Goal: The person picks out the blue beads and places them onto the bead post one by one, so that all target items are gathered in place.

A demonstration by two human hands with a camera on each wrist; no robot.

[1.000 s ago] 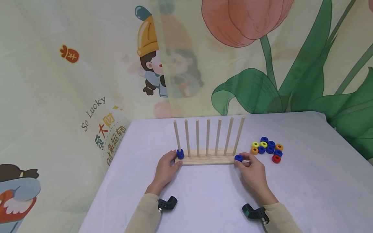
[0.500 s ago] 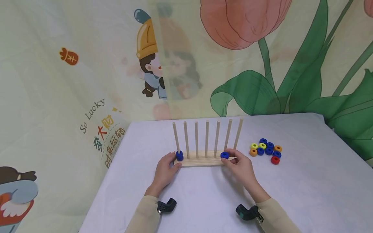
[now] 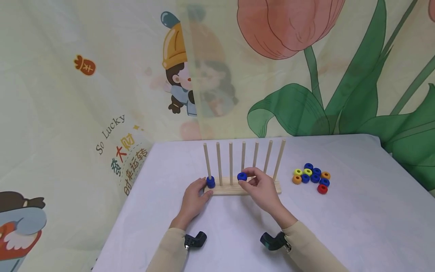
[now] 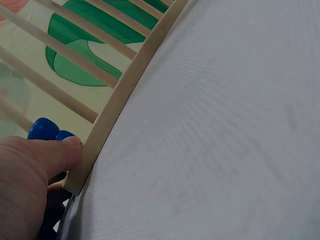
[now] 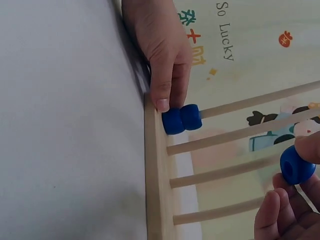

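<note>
Head view: your right hand [image 3: 262, 190] pinches a blue bead [image 3: 242, 176], likely light, hard, slick; hold its sides. Left hand [image 3: 193, 198] grips wooden peg rack [image 3: 228, 191].

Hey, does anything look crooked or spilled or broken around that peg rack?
Nothing looks spilled or broken. On the wooden rack, the end pegs seem to lean outward in the head view, perhaps only from camera distortion. The loose beads lie grouped on the table.

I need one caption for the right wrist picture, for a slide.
Right hand pinches a blue bead; left hand grips the wooden rack beside two threaded beads.
</note>
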